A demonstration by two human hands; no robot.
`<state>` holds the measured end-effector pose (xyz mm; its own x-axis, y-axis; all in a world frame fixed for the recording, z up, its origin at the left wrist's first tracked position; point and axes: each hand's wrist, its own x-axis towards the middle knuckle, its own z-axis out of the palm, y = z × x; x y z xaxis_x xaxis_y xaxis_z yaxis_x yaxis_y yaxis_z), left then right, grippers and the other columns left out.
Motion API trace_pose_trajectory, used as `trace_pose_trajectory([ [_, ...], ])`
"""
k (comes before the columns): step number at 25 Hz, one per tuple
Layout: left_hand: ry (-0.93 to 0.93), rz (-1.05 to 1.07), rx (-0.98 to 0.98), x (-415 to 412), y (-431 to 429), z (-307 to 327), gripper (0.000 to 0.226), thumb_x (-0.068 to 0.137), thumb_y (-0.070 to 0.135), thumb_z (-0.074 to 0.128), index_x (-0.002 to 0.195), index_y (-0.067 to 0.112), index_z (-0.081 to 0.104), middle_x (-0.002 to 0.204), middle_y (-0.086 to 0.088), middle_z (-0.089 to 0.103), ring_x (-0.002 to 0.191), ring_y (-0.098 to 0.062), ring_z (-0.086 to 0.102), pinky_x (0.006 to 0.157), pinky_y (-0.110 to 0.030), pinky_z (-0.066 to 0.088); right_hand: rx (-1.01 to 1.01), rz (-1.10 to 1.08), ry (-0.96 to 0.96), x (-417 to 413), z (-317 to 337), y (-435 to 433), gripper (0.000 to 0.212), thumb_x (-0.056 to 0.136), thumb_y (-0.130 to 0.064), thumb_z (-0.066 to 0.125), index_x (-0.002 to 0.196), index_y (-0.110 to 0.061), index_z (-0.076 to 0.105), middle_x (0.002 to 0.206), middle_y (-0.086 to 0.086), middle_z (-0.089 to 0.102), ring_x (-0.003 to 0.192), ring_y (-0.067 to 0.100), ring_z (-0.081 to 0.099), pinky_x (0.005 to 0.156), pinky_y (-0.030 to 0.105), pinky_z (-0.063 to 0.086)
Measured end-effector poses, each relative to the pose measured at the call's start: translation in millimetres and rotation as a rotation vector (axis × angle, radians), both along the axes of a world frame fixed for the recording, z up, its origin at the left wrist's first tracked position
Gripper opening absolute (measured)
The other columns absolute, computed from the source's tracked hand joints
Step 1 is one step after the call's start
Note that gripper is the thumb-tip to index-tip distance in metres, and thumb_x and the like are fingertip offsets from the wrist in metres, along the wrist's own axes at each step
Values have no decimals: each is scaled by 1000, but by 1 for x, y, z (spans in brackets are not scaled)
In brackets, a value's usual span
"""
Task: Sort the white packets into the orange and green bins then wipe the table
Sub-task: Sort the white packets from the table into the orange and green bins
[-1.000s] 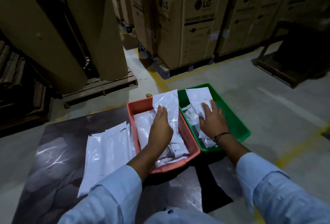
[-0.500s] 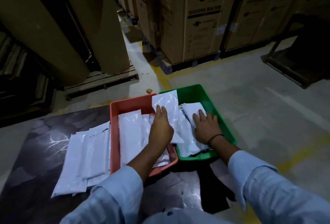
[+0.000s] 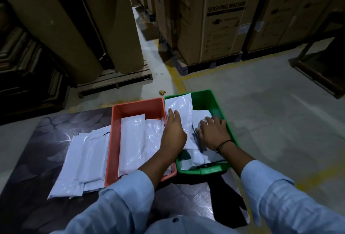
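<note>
- The left hand reaches across the orange bin and holds a white packet at its left edge; the packet slants up over the near-left part of the green bin, its top edge against the rim the two bins share. The fingers lie on its face; whether a thumb pinches it from below I cannot tell.
- The right hand lies flat, fingers spread, on the packets already in the green bin, pressing and not gripping.
- Both bins sit at the far right of the table, the green one at its right edge. A loose stack of unsorted packets lies just left of the orange bin, touching its wall.
- The step in hand looks like laying this packet into the green bin. To do it well, I would tip it flat so it lies along the bin's length, and keep the right palm on the pile so the slick film does not slide.
- Release only once the packet rests on the pile, not propped on the rim, where it could slip into the orange bin.
- Much of the stack is left, and the wiping is not yet begun.
</note>
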<state>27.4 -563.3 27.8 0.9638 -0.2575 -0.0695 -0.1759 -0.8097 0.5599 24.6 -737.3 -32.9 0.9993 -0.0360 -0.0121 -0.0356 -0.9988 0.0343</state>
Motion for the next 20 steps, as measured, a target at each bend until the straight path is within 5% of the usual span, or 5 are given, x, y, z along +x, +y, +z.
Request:
trace_pose_trajectory([
  [2, 57, -20, 30, -6, -14, -3, 80, 87, -11, 47, 157, -1, 9, 167, -20, -5, 149, -38, 25, 102, -34, 44, -4, 31, -171, 2, 9, -16, 42, 93, -44, 36, 111, -20, 65, 125, 8, 61, 114, 33, 47, 84, 43, 34],
  [5, 98, 10, 188, -17, -35, -24, 84, 95, 13, 51, 154, -8, -5, 160, -36, -12, 150, -51, 9, 123, -47, 22, 55, -13, -288, 0, 10, -39, 48, 89, -42, 33, 112, -14, 66, 123, 13, 62, 108, 36, 49, 82, 44, 36],
  [12, -115, -95, 461, -17, -47, -68, 77, 103, 39, 32, 155, 6, -15, 160, -26, -26, 145, -51, -27, 120, -62, -9, 71, 2, -262, -12, -2, -46, 39, 88, -37, 48, 114, -15, 66, 142, 14, 52, 119, 38, 45, 87, 49, 41],
  [20, 233, -65, 300, -16, -52, -98, 73, 106, 43, 25, 158, 8, -13, 162, -23, -25, 149, -48, -18, 121, -57, -7, 35, -1, -212, -10, -6, -47, 33, 89, -35, 56, 117, -18, 63, 143, 14, 48, 124, 38, 41, 91, 48, 39],
])
